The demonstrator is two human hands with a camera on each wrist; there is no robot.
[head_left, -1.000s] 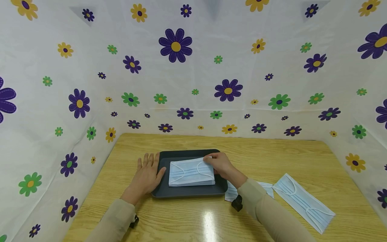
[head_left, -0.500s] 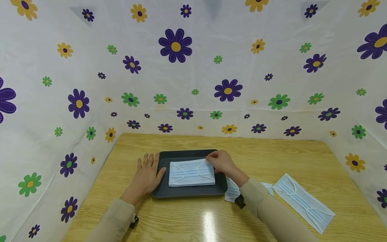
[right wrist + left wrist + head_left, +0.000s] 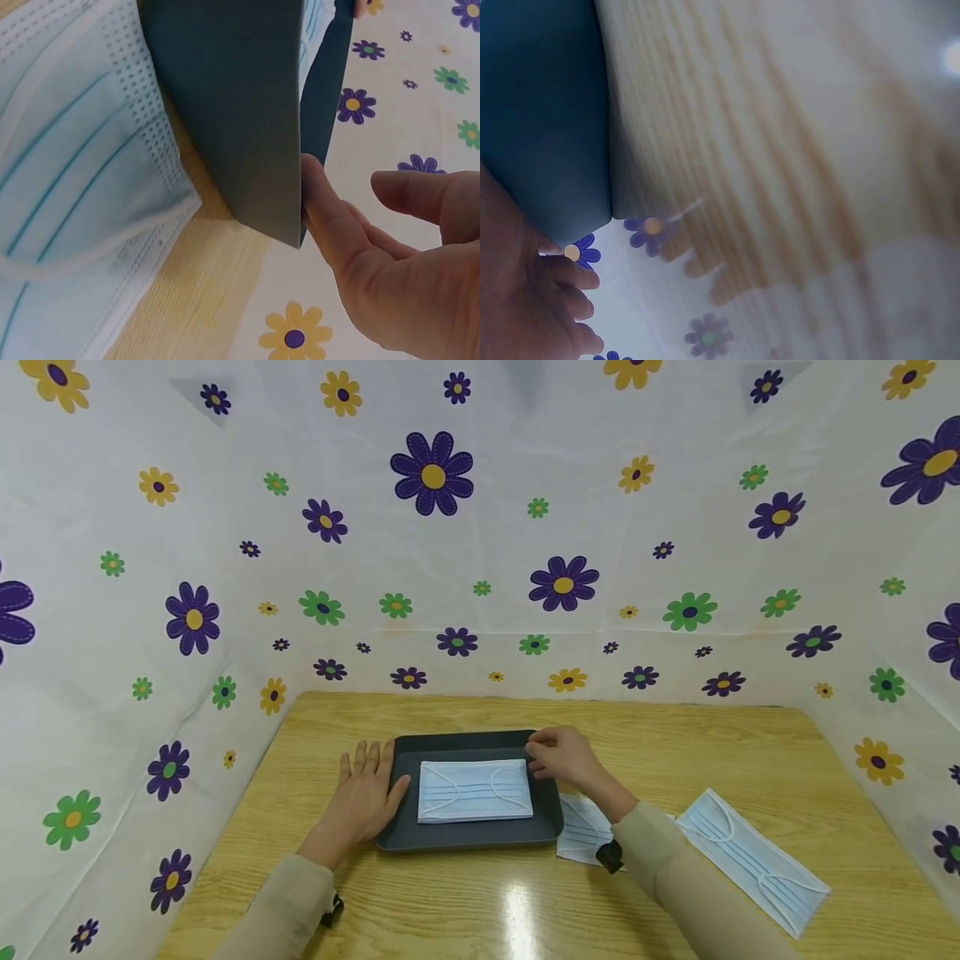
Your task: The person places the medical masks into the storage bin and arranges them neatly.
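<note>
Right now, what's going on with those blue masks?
A stack of face masks lies in a dark tray. A person's left hand rests against its left side; the right hand, holding no mask, is at its right edge. Two more masks lie on the table to the right, one partly hidden by a sleeve.

table (image 3: pixel 420 902): yellowish wood grain, glossy | tray (image 3: pixel 468 842): dark, flat on it, left of centre | half-hidden mask (image 3: pixel 581 833): just beside tray's right end | slanted mask (image 3: pixel 753 864): farther right, pale blue
</note>
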